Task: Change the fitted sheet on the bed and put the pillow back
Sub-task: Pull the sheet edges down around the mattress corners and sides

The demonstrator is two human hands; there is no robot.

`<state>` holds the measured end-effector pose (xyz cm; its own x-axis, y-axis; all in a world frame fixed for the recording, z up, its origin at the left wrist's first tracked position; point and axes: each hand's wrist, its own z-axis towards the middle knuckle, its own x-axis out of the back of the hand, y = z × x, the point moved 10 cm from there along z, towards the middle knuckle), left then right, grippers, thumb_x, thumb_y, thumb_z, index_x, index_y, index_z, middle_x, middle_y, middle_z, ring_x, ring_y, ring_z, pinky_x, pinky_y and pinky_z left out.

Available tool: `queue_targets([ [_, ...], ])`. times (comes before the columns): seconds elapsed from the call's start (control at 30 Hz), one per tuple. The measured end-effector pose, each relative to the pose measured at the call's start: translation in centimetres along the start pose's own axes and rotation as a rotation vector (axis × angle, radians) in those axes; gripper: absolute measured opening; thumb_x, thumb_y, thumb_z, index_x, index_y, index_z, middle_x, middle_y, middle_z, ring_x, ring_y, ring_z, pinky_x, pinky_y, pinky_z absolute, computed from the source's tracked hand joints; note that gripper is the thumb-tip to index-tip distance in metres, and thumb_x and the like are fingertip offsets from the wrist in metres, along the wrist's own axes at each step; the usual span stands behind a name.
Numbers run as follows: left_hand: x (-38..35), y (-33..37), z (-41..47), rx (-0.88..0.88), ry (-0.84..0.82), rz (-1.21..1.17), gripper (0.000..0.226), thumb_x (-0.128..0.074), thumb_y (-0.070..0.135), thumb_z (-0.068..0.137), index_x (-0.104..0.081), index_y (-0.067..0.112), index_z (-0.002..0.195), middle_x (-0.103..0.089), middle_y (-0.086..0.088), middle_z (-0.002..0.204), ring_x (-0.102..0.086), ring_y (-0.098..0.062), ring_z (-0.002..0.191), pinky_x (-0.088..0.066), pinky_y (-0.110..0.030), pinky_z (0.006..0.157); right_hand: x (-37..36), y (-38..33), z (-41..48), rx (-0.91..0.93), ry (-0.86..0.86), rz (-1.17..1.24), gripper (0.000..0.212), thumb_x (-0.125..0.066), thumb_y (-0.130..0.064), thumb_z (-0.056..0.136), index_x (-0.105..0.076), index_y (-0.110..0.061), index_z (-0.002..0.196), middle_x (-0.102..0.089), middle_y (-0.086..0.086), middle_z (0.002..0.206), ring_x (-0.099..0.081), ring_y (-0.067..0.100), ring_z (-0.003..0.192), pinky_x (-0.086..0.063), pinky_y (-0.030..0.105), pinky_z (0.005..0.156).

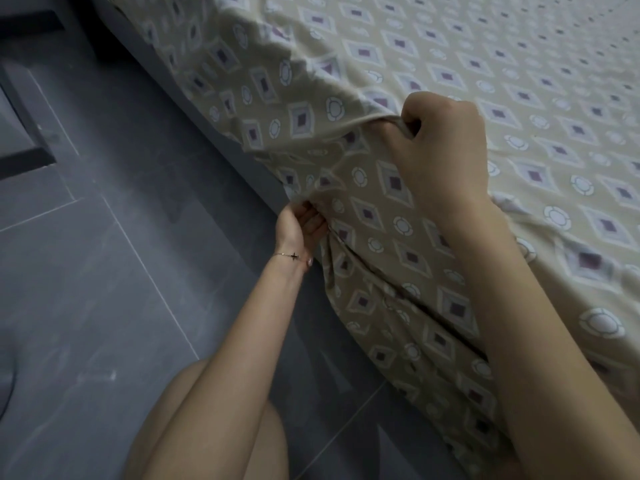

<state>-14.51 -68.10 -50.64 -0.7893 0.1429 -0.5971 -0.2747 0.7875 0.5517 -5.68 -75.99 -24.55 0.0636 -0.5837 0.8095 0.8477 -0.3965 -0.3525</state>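
Head view: right hand (440, 143) fists a fold of the fitted sheet (381, 209), left hand (301, 225) grips it lower.

1. Bed (225, 150): a beige sheet (450, 64) (diamond and ring print) covers its top and hangs bunched over the near side.
2. Floor (104, 271): grey tiles run beside the bed.

Grey floor (104, 271) on my left lies open, room to swing an arm. Bed (152, 77) side walls off the right; sheet (381, 220) folds hang across it. My knee (156, 427) crowds the low gap. Dark frame (31, 129) far left, well apart.
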Motion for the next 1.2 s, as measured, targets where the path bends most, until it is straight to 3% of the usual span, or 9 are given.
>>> queue_targets([
  [0.1, -0.1, -0.4, 0.3, 0.023, -0.005, -0.061, 0.031, -0.030, 0.013, 0.096, -0.060, 0.008, 0.094, -0.061, -0.007, 0.091, -0.060, -0.022, 0.079, -0.052, -0.033, 0.080, 0.1, -0.1, -0.1, 0.012, 0.016, -0.010, 0.040, -0.060, -0.024, 0.085, -0.029, -0.014, 0.061, -0.023, -0.003, 0.052, -0.025, 0.021, 0.057, -0.018, 0.034, 0.055],
  [0.2, -0.8, -0.9, 0.0, 0.044, 0.007, -0.137, 0.040, -0.027, 0.011, 0.096, -0.063, 0.017, 0.110, -0.054, 0.003, 0.080, -0.054, -0.020, 0.068, -0.044, -0.033, 0.099, 0.1, 0.0, -0.1, 0.004, 0.019, -0.006, 0.037, -0.058, -0.021, 0.083, -0.030, -0.013, 0.062, -0.023, -0.003, 0.052, -0.024, 0.020, 0.057, -0.017, 0.034, 0.055],
  [0.33, -1.2, -0.6, 0.0, 0.031, 0.015, -0.095, 0.028, -0.031, 0.013, 0.094, -0.058, 0.008, 0.090, -0.057, -0.006, 0.087, -0.055, -0.022, 0.080, -0.046, -0.033, 0.086, 0.1, 0.2, -0.1, -0.001, 0.020, 0.000, 0.036, -0.059, -0.022, 0.083, -0.032, -0.012, 0.062, -0.025, -0.002, 0.053, -0.025, 0.020, 0.057, -0.018, 0.034, 0.054],
  [0.47, -2.2, 0.5, -0.4, 0.060, -0.072, 0.078, 0.022, -0.042, 0.017, 0.089, -0.057, 0.007, 0.103, -0.058, -0.009, 0.093, -0.056, -0.024, 0.088, -0.041, -0.042, 0.103, 0.2, 0.2, -0.2, -0.017, 0.027, 0.020, 0.036, -0.059, -0.022, 0.083, -0.032, -0.012, 0.062, -0.026, -0.002, 0.052, -0.026, 0.020, 0.057, -0.019, 0.035, 0.054],
  [0.6, -1.2, 1.6, -0.9, 0.063, -0.102, 0.284, 0.026, -0.037, 0.015, 0.098, -0.060, 0.011, 0.089, -0.066, -0.005, 0.084, -0.061, -0.021, 0.083, -0.051, -0.030, 0.083, 0.0, 0.1, -0.5, 0.002, 0.025, 0.007, 0.035, -0.059, -0.023, 0.083, -0.034, -0.011, 0.063, -0.026, -0.001, 0.052, -0.027, 0.021, 0.056, -0.020, 0.036, 0.054],
  [0.67, -0.4, 4.2, -1.3, -0.103, -0.040, 0.486, 0.022, -0.042, 0.016, 0.096, -0.059, 0.013, 0.084, -0.068, -0.002, 0.077, -0.062, -0.021, 0.080, -0.050, -0.027, 0.075, -0.2, 0.0, -0.5, 0.008, 0.001, 0.012, 0.036, -0.060, -0.023, 0.083, -0.033, -0.011, 0.063, -0.025, -0.002, 0.052, -0.027, 0.021, 0.055, -0.021, 0.037, 0.054],
  [0.8, -2.8, 11.6, -6.1, -0.814, 0.059, 0.824, 0.028, -0.046, 0.013, 0.087, -0.061, 0.008, 0.110, -0.066, -0.006, 0.109, -0.062, -0.017, 0.103, -0.050, -0.028, 0.090, -0.5, -0.6, -0.5, 0.039, -0.128, 0.014, 0.041, -0.064, -0.033, 0.088, -0.036, -0.012, 0.067, -0.028, -0.007, 0.054, -0.028, 0.018, 0.055, -0.021, 0.036, 0.053],
  [1.1, -16.0, 9.5, -16.0, -1.589, -0.461, 1.463, 0.029, -0.060, 0.025, 0.096, -0.065, 0.013, 0.122, -0.060, -0.009, 0.123, -0.045, -0.029, 0.123, -0.036, -0.046, 0.106, 6.6, 2.1, -4.9, -0.131, 0.112, 0.039, 0.025, -0.063, -0.033, 0.090, -0.053, -0.011, 0.083, -0.048, -0.004, 0.073, -0.040, 0.012, 0.065, -0.030, 0.022, 0.056],
  [1.2, -17.8, 6.5, -17.5, -1.804, -0.742, 1.518, 0.023, -0.058, 0.025, 0.099, -0.069, 0.012, 0.115, -0.067, -0.009, 0.110, -0.059, -0.032, 0.106, -0.042, -0.047, 0.097, 7.1, 2.6, -8.1, -0.245, 0.198, 0.190, 0.023, -0.060, -0.026, 0.095, -0.054, -0.010, 0.080, -0.048, -0.005, 0.066, -0.044, 0.010, 0.060, -0.034, 0.019, 0.056],
])
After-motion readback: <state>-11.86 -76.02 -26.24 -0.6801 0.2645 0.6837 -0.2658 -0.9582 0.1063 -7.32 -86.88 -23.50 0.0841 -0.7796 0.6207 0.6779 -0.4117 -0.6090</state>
